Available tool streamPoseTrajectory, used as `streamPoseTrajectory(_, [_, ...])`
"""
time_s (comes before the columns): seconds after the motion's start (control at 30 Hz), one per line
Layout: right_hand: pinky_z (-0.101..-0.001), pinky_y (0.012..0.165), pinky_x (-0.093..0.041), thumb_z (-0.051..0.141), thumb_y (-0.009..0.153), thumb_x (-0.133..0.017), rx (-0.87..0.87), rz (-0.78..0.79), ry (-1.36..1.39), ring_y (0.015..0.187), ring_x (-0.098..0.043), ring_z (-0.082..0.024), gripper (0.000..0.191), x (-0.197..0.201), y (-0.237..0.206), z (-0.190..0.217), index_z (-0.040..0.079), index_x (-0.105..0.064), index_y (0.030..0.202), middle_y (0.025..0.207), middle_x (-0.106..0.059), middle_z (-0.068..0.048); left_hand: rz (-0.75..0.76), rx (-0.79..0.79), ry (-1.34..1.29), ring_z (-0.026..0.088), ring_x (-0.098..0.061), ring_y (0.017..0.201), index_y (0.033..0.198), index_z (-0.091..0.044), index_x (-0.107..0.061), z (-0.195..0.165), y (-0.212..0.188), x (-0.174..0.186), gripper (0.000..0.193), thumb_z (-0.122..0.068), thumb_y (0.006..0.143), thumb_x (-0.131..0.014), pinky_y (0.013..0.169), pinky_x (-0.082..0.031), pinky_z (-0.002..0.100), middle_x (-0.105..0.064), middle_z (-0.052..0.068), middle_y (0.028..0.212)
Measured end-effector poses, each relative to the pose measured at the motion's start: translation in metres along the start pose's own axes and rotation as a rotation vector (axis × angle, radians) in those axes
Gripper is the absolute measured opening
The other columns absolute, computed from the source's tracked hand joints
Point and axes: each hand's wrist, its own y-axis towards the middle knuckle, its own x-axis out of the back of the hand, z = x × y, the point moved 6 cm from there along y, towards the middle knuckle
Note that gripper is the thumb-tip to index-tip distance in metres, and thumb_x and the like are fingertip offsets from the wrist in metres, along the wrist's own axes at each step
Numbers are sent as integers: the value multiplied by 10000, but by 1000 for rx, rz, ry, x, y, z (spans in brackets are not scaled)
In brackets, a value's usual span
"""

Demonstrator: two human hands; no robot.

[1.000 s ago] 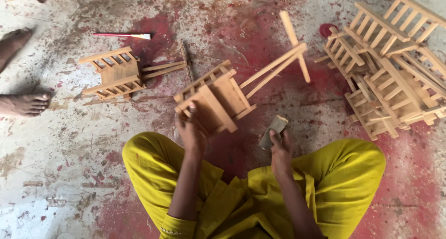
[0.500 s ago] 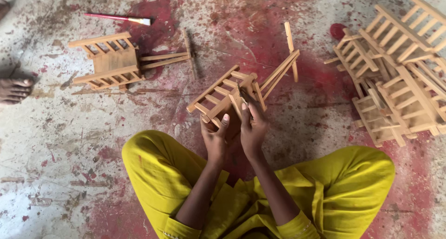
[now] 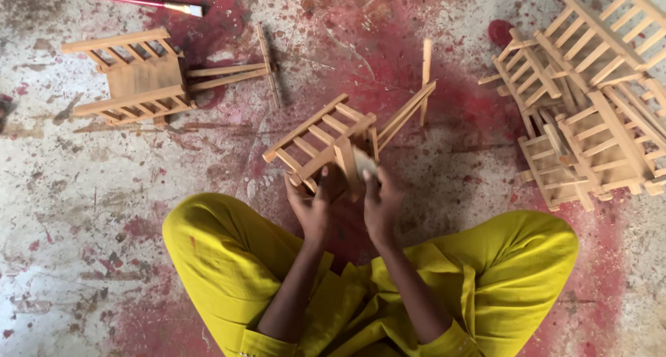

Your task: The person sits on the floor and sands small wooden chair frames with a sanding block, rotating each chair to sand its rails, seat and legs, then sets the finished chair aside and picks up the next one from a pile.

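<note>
I sit cross-legged in yellow trousers on a stained concrete floor. A small slatted wooden cart [image 3: 326, 138] with a long handle lies tilted in front of my knees. My left hand [image 3: 310, 204] grips its near lower edge. My right hand [image 3: 378, 199] presses a small pale sanding block [image 3: 363, 164] against the cart's near end post. The handle bars [image 3: 409, 107] stick out to the upper right.
A second wooden cart [image 3: 132, 76] lies on its side at upper left, its handle [image 3: 232, 72] pointing right. A red-handled paintbrush [image 3: 146, 3] lies above it. Several more wooden carts [image 3: 590, 100] are piled at right, beside a red lid [image 3: 499, 31].
My right hand came from beside my knee up to the cart with the block. The cart has been turned so its slatted side faces up. A bare foot at far left left the view.
</note>
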Motion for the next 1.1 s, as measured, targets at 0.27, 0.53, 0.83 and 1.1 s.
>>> streamPoseTrajectory(0.27, [-308,771,-508,171,1030,-652,-37,-43,222,875,-628,-164,243,10,-16,2,-33,-673,1160,1006,-705,-77,50,-45,28,174,-644,1125,1506,-7,-365,6,-2,-1,647,-15,954,-703,964,-541,310,-661,139,1263])
streamPoseTrajectory(0.53, [-358,895,-515,172,1079,-649,-366,-214,728,997,-595,-201,203,20,-50,-37,-27,-610,1078,982,-574,-53,207,-298,172,164,-673,1028,1255,-21,-541,17,-25,3,327,26,951,-651,902,-572,322,-691,102,1141])
streamPoseTrajectory(0.83, [-484,910,-551,414,978,-584,-933,116,1385,1060,-674,-259,386,42,-10,-96,146,-652,1248,1158,-689,-49,798,-843,886,332,-645,1289,1143,-81,-676,30,-77,-37,387,-97,761,-735,1090,-538,437,-703,141,1279])
streamPoseTrajectory(1.1, [-392,750,-615,324,1007,-516,-987,167,1212,849,-694,-256,339,28,6,-140,43,-652,1140,956,-710,-99,1106,-725,1147,270,-433,1466,1379,-20,-539,59,-93,-46,612,-202,823,-717,1197,-319,546,-491,127,1544])
